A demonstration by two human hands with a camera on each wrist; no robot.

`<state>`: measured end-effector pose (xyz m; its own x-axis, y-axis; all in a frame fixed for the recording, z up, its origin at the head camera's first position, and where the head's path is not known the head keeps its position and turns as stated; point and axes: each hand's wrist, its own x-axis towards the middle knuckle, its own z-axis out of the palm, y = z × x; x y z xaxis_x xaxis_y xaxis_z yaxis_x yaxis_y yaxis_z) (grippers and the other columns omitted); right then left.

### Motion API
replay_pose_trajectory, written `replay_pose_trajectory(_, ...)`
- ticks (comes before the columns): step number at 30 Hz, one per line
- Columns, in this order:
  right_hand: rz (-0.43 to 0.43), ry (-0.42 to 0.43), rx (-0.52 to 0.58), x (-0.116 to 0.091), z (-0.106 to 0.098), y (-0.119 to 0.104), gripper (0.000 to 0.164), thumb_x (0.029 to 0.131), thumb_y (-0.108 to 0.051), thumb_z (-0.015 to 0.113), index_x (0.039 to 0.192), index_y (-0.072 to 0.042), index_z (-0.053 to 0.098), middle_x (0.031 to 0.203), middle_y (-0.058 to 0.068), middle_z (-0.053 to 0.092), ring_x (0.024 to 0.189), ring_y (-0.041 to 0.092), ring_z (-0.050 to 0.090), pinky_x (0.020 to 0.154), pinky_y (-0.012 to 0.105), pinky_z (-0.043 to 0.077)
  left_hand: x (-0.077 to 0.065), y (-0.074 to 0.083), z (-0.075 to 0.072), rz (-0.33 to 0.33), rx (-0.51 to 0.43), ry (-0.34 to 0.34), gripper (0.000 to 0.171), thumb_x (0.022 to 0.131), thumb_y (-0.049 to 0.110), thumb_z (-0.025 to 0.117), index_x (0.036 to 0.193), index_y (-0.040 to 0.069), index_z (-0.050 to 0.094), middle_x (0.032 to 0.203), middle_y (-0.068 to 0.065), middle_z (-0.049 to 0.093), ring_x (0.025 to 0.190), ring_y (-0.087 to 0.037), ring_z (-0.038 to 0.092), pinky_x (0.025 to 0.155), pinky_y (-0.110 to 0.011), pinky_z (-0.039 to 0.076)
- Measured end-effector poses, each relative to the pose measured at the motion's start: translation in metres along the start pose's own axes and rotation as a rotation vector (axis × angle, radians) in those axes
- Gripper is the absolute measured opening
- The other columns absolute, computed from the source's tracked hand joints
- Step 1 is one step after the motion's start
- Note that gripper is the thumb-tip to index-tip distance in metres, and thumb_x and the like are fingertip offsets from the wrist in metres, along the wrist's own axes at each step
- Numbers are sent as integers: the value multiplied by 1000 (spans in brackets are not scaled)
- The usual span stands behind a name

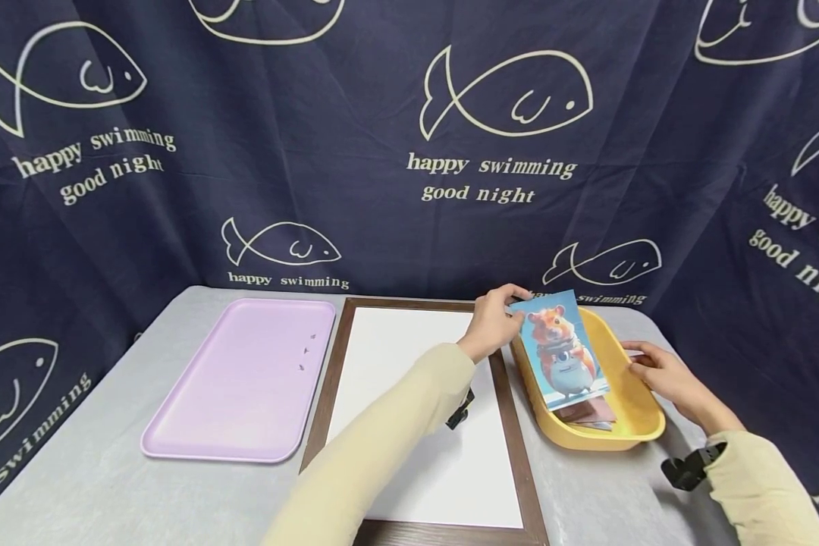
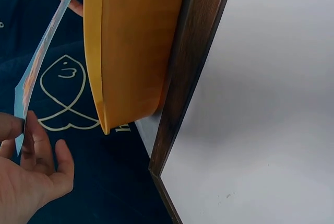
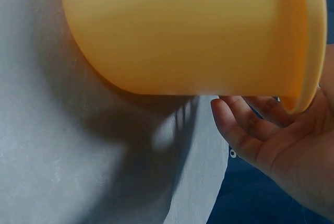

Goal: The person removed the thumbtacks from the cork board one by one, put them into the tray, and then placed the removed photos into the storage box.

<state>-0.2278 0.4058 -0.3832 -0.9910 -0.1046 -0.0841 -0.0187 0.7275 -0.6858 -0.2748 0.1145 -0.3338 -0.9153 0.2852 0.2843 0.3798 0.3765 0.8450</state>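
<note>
My left hand (image 1: 497, 322) pinches a picture card (image 1: 563, 353) by its upper left corner. The card shows an orange-and-white hamster on a blue ground. It is held tilted over a yellow plastic bin (image 1: 638, 402), and the left wrist view shows the card (image 2: 39, 72) nearly edge-on, between thumb and fingers of the left hand (image 2: 34, 174). On the bin's right side, my right hand (image 1: 676, 383) grips the rim, fingers along the outer wall in the right wrist view. More cards (image 1: 590, 412) lie in the bin, partly hidden under the hamster card.
Left of the bin lies a white board with a dark brown wooden frame (image 1: 519, 455), the left forearm crossing above it. A shallow lilac tray (image 1: 239, 379) with small dark marks sits at the left of the grey table (image 1: 95, 485). A navy fish-print curtain (image 1: 355, 152) hangs behind.
</note>
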Motion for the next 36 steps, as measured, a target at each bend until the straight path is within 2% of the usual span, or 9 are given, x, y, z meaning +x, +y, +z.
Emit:
replay_pose_trajectory(4,6,5,-12,0,1,-1,43,92,-4,40,131,13,31,112,35,51,79,0,53,64,23,47,1,0,7,28,-8,50,27,83,0,58,106,14,63,106,-6,65,60,-2,54,56,-12,42)
replay_pose_trajectory(9,9,7,-22,1,1,-1,43,93,-5,39,131,13,31,114,36,50,80,1,53,65,23,47,-1,-1,14,43,-22,64,26,83,0,58,106,13,63,106,-5,64,50,-4,45,51,-13,38)
replay_pose_trajectory(15,5,10,-32,1,1,0,43,92,-4,40,131,13,31,113,36,50,80,-1,52,65,22,47,-5,-5,21,75,8,50,26,82,1,59,106,11,62,108,-7,64,51,1,43,52,-12,38)
replay_pose_trajectory(19,6,9,-34,1,1,1,43,92,-5,40,131,13,31,114,36,49,80,-2,52,66,22,46,-7,-9,25,84,47,25,25,82,3,60,106,11,62,106,-6,65,59,-4,51,55,-11,39)
replay_pose_trajectory(22,12,6,-42,2,1,1,44,91,-5,40,131,12,31,115,36,49,81,-3,51,67,22,47,-7,-13,28,70,83,7,25,81,5,63,105,13,64,104,-3,66,81,-7,58,65,-9,41)
replay_pose_trajectory(25,6,7,-50,1,1,1,44,91,-5,40,130,13,31,115,36,48,81,-4,50,66,21,47,-7,-17,31,47,100,-20,24,82,6,63,104,15,64,104,-1,65,95,-9,58,69,-9,41)
replay_pose_trajectory(30,-18,16,-47,0,2,-1,42,92,-4,40,129,13,32,113,36,49,80,-6,50,66,21,46,-10,-19,32,-3,66,-75,24,84,6,61,106,15,63,105,-3,63,94,-10,58,66,-11,42)
replay_pose_trajectory(33,-19,17,-47,-1,2,-1,42,92,-4,40,130,13,32,113,36,49,80,-7,49,66,20,46,-12,-18,33,-28,44,-103,27,84,4,59,108,14,62,106,-6,63,80,-8,61,62,-12,44)
replay_pose_trajectory(36,-24,18,-41,-1,3,-1,41,93,-4,40,130,13,32,113,36,50,80,-8,49,67,21,46,-12,-19,35,-49,7,-127,30,84,0,58,110,13,60,105,-7,62,67,-4,60,56,-13,45)
